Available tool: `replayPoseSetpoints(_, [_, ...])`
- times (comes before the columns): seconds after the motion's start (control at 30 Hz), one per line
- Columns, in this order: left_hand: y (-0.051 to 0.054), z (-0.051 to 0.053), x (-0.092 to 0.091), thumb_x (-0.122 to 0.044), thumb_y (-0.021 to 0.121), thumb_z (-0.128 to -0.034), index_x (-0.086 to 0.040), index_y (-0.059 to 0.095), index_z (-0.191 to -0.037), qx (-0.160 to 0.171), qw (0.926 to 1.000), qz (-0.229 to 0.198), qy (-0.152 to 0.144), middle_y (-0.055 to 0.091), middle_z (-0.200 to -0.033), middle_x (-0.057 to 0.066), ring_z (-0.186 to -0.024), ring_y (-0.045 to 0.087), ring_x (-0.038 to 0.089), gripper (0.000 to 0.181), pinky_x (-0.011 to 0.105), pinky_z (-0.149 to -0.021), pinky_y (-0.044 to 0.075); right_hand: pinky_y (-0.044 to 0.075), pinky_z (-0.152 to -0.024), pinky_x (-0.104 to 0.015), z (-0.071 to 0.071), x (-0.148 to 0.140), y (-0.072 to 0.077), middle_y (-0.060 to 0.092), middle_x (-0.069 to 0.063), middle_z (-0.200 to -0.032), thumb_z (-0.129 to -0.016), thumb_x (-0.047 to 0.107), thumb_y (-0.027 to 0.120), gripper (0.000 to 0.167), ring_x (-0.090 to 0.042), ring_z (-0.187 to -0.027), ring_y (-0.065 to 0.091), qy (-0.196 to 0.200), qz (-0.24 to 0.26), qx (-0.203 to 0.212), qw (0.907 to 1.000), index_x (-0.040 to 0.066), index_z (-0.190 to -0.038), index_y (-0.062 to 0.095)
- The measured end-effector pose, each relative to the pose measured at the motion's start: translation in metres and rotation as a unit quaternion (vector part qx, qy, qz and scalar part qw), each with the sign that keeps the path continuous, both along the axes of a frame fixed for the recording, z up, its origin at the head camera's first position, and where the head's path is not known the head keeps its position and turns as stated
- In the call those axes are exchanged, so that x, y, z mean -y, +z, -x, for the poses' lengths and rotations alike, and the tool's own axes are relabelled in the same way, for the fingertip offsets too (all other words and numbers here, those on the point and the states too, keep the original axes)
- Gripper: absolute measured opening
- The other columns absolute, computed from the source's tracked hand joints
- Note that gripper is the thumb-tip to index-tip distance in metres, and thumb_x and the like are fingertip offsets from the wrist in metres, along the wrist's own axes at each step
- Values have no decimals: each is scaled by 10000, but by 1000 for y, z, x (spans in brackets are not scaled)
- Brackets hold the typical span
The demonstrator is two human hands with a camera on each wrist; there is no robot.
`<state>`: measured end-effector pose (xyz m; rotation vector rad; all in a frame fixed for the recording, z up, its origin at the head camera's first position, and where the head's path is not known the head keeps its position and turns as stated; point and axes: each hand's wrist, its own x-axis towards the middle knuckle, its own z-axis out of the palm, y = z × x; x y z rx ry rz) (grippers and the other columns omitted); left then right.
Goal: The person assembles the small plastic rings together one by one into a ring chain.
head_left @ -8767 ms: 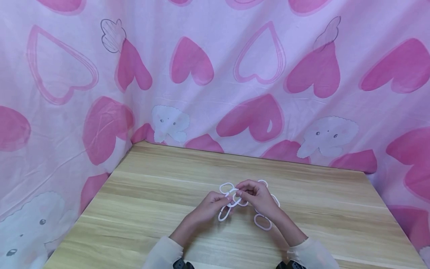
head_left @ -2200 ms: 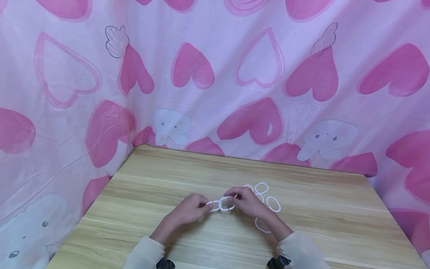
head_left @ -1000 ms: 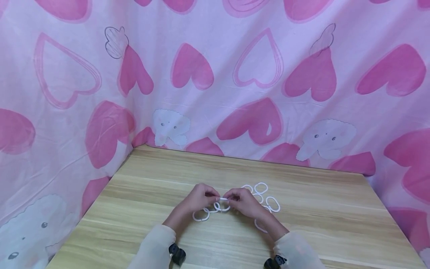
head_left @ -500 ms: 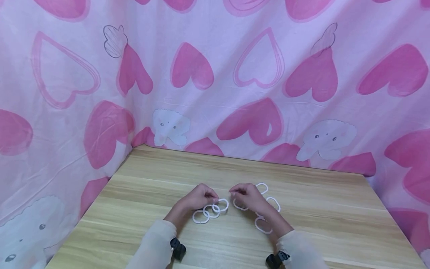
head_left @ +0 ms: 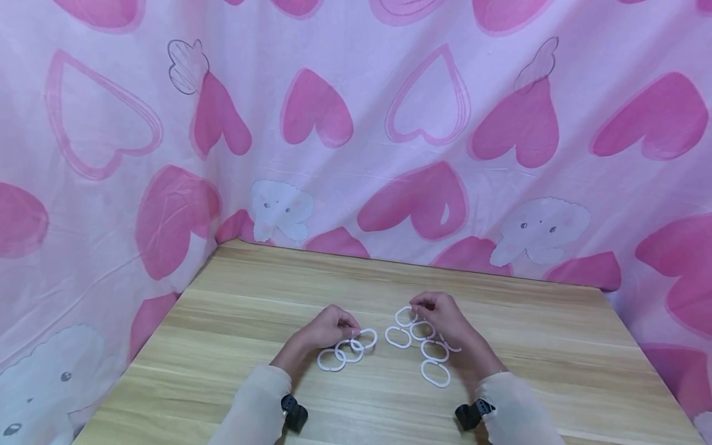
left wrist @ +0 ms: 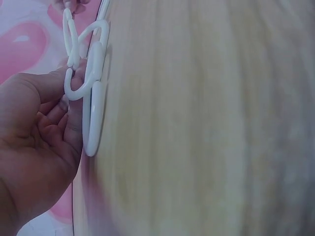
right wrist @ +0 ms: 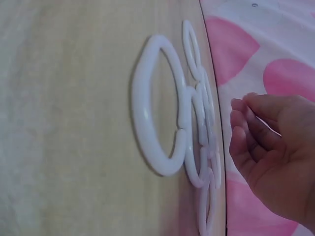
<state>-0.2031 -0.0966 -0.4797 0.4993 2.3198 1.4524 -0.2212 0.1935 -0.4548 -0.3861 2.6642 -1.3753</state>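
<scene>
My left hand pinches the end link of a short chain of white plastic C-shaped links between thumb and fingers. The far link of this chain lies on the table, and the chain hangs close beside the hand in the left wrist view, where the links pass through one another. My right hand hovers over a group of loose white links with its fingers loosely bent. In the right wrist view nothing sits between the right fingertips, and the nearest loose link shows a small gap in its side.
Several loose links lie close together, some touching; one is partly hidden beneath my right hand. The wooden table meets a pink heart-print cloth at its back and left edges. A black wrist camera sits on each sleeve.
My right hand has let go of the chain link that both hands held and moved right, over the loose links. My left hand keeps its pinch at nearly the same spot.
</scene>
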Motion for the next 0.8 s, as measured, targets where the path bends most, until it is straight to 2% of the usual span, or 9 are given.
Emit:
replayPoseSetpoints(0.1, [0,0,0,-14,652,-945,47,754,-963,1,10000,8,-18,759,-871,164,-735,621,85,121,213,-692,519,502,-676,-177,-1,1,-2,744,-148,-936,-942,-2,658,139,-87,-798,588,398,-350,-147,9985,-35,-1049,741])
replayPoseSetpoints(0.2, [0,0,1,-19,651,-946,45,754,-963,-27,10000,23,-27,757,-865,160,-730,617,86,122,213,-684,515,501,-652,-182,-3,2,-4,732,-90,-871,-934,26,681,110,-55,-761,570,908,-673,-275,9932,-2,-1015,748])
replayPoseSetpoints(0.27, [-1,0,1,-18,651,-945,48,751,-961,-43,10000,22,-34,753,-859,157,-726,612,87,122,214,-679,513,492,-634,-183,-5,4,-5,715,-47,-832,-922,56,710,82,-38,-734,553,1114,-865,-327,9895,21,-984,750])
replayPoseSetpoints(0.37, [-1,0,0,-16,646,-946,47,749,-959,-65,10000,67,-36,749,-853,148,-728,606,88,121,214,-683,508,478,-626,-178,-8,9,-6,687,13,-791,-886,111,769,74,-24,-708,538,1158,-1198,-411,9852,62,-937,750])
replayPoseSetpoints(0.57, [0,-1,-1,-5,637,-947,47,745,-958,-29,9999,104,-25,746,-851,138,-738,607,90,120,211,-686,505,440,-611,-194,-16,19,-7,618,48,-733,-759,252,892,231,-45,-665,499,1030,-1761,-605,9771,131,-826,708])
replayPoseSetpoints(0.8, [1,-1,-2,-11,637,-948,34,751,-953,-15,9999,172,-3,747,-841,118,-727,600,75,123,200,-684,498,425,-621,-205,-20,25,-3,601,4,-763,-736,169,905,282,-88,-687,488,1099,-1718,-419,9781,98,-867,666])
